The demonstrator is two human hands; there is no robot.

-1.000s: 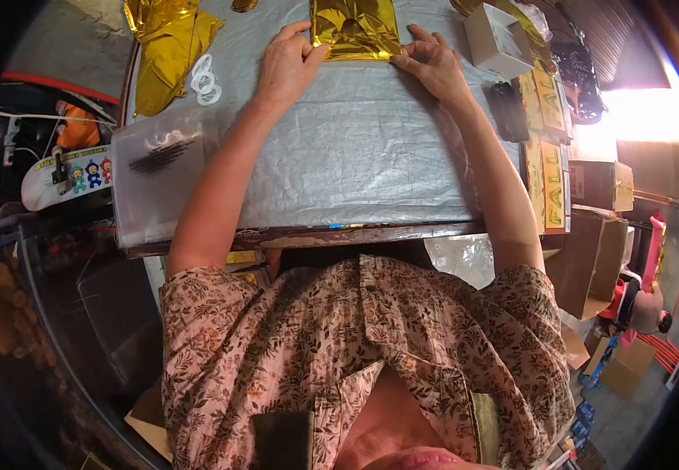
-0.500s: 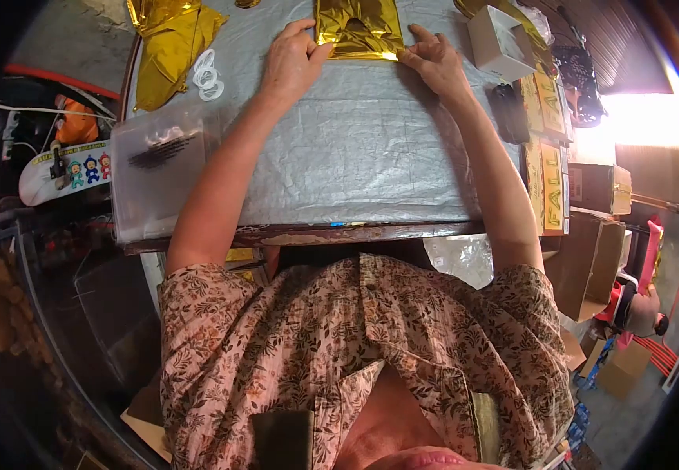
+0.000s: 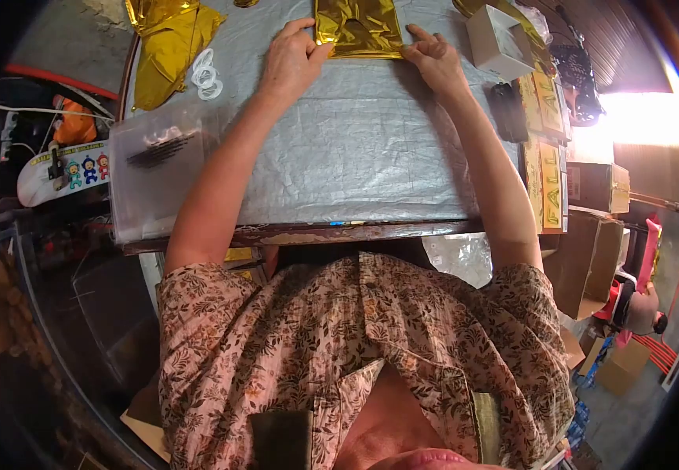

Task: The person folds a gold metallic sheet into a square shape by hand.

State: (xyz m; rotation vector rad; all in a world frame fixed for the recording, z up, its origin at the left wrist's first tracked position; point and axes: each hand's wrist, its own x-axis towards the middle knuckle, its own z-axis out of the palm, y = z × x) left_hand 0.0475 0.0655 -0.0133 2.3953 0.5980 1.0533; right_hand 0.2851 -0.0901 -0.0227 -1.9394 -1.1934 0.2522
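Observation:
A shiny gold foil piece (image 3: 367, 39) lies flat at the top middle of the table, cut off by the upper edge of the view. A dark notch-like shape shows in its middle. My left hand (image 3: 291, 61) pinches its near left corner between thumb and fingers, with the index finger along the side. At the near right corner, my right hand (image 3: 437, 64) holds the foil with thumb and finger, its other fingers bent outward. The foil's near edge runs between the two hands.
Left of my hands lie more gold foil (image 3: 168, 63), white rings (image 3: 207, 76) and a clear plastic box (image 3: 132, 211) with thin black sticks (image 3: 163, 150). On the right stand a white open box (image 3: 490, 43) and yellow lettered boxes (image 3: 547, 184). A silvery sheet (image 3: 355, 157) covers the table.
The foil's near right corner and my right hand have shifted very slightly to the right. The shine along the near edge has dimmed. My left hand stays almost still.

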